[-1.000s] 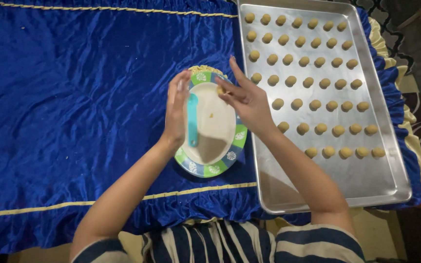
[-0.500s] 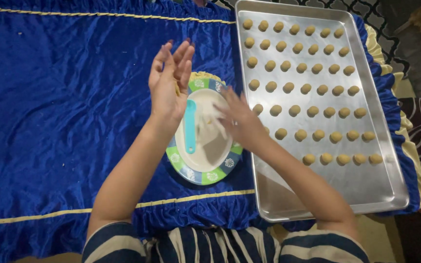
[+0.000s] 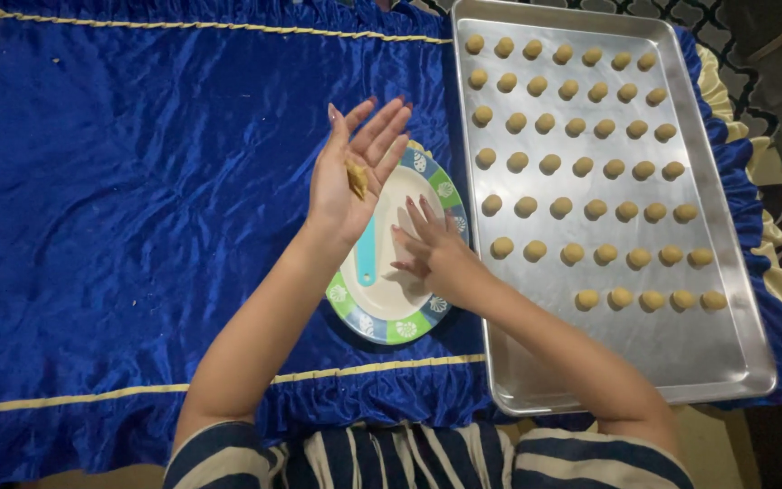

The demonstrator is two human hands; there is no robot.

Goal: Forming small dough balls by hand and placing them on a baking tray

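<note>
Right hand point(image 3: 429, 246) now lower over plate point(image 3: 409, 324), dough point(image 3: 356, 178) on left palm point(image 3: 348, 177)

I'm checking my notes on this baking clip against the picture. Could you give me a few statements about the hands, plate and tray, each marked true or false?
1. The left hand is raised, palm open, with a bit of dough on it. True.
2. The right hand grips the teal spatula. False: its fingers spread over the plate; the spatula lies beside them.
3. The metal tray holds rows of dough balls. True.
4. The plate sits inside the tray. False: it rests on the blue cloth, left of the tray.
</note>
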